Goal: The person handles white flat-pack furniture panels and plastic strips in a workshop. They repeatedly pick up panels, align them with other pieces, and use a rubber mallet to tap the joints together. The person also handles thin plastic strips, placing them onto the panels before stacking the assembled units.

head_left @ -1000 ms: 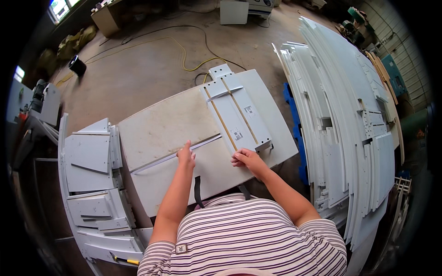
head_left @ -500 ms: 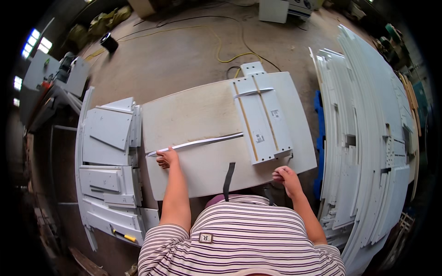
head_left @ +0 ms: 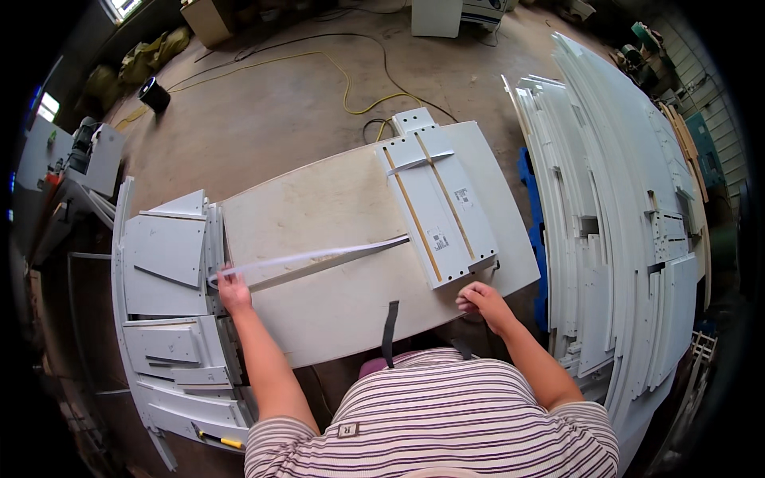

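My left hand (head_left: pixel 234 293) is raised at the table's left edge, its fingers closed on one end of a long white strip (head_left: pixel 307 259). From there the strip runs slantwise across the board-topped table (head_left: pixel 335 307) to the left side of a stack of white panels (head_left: pixel 446 215). My right hand (head_left: pixel 476 301) is beside the stack's near end, fingers curled together and apart from the panels. Whatever it may hold is hidden. Another white band (head_left: pixel 420 162) crosses the stack's far part. Brown lines and dark holes mark the top panel.
White panels (head_left: pixel 163 271) are piled at the left, with a yellow-handled tool (head_left: pixel 223 440) on the near part. A tall stack of white boards (head_left: pixel 613 207) stands at the right. A dark strap (head_left: pixel 390 331) hangs over the near table edge. A yellow cable (head_left: pixel 347 92) lies on the floor.
My left hand has moved left and lifted, drawing its end of the strip past the table's left edge. The right hand stays near the stack's near end. The whole view has shifted a little.
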Tool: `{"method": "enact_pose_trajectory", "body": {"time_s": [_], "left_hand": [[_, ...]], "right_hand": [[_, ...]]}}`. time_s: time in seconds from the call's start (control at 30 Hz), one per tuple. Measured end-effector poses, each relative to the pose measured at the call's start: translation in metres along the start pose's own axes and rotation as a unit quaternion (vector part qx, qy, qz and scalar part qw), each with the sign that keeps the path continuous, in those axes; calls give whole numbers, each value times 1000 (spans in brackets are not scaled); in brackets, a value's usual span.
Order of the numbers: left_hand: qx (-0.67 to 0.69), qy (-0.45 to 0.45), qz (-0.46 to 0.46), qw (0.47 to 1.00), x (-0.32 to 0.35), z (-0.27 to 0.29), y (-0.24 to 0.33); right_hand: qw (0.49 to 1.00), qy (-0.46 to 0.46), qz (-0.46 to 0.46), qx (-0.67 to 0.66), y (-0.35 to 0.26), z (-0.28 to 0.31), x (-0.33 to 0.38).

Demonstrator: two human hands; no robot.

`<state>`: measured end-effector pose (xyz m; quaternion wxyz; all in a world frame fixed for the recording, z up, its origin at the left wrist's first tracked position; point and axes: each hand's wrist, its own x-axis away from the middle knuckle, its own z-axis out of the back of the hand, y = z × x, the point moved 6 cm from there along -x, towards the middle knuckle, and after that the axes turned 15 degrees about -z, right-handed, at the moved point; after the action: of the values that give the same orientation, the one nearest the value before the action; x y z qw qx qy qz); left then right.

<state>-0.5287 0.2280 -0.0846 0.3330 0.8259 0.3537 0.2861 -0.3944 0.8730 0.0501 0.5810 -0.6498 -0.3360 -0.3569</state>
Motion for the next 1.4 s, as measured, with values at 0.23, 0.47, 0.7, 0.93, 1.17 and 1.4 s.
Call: {"method": "enact_pose_trajectory", "body": {"time_s": [0.23,0.47,0.7,0.93,1.17,1.4], "left_hand": [[-52,-500,160,849,307,-238,-1],[-389,-729,202,525,413,-265,61],[-383,-460,-109,793,323,-278,214],[-238,-324,-244,882,322,-285,237],[-169,-379,-269,869,342,-312,274],[-258,-358,-284,852,382,-342,252]], "right_hand": [[883,108,410,202,-115,-65,20],[674,119,647,338,-179,-128,47],[782,361,481,164,-193,62,-58],[741,494,342,300,-203,161,-56],[822,382,366,211,-198,190,-61],[921,248,285,99,-140,178,-176]]}}
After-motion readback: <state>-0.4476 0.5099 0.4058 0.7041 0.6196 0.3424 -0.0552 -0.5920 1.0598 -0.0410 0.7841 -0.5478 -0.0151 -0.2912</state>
